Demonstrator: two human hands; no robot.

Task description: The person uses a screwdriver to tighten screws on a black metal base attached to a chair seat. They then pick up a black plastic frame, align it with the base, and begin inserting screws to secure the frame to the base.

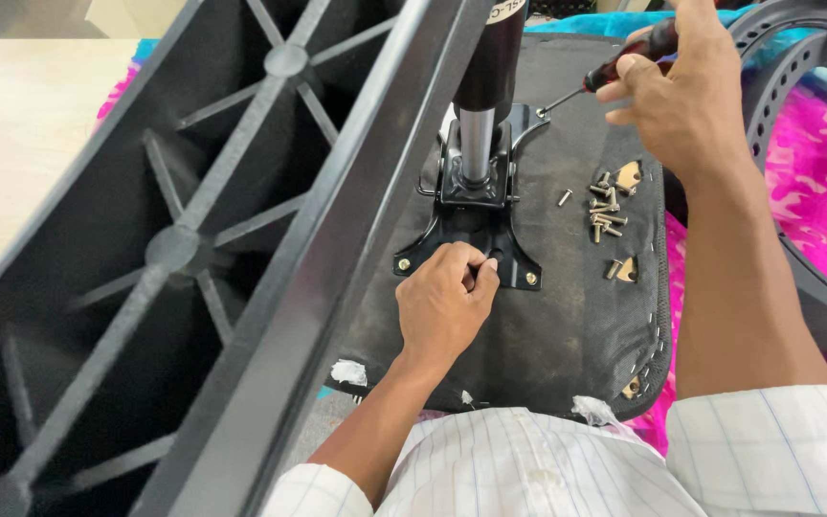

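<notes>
Black metal mounting plate point(471, 239) lies on the seat underside point(547, 325), long axis running away from the person. Left hand point(444, 306) is curled closed, pressing its near edge. Right hand point(677, 91) grips a screwdriver point(614, 69), tip at the plate's far-right screw point(541, 113).

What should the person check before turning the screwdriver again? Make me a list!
1. Screwdriver held firmly in right hand: ok.
2. Tip seated in the far screw on the metal plate: cannot tell, too small.
3. Left hand steadying the plate's near edge: ok.
4. Near corner screws in place: ok.
5. Spare screws lying close on the seat bottom: ok.
</notes>
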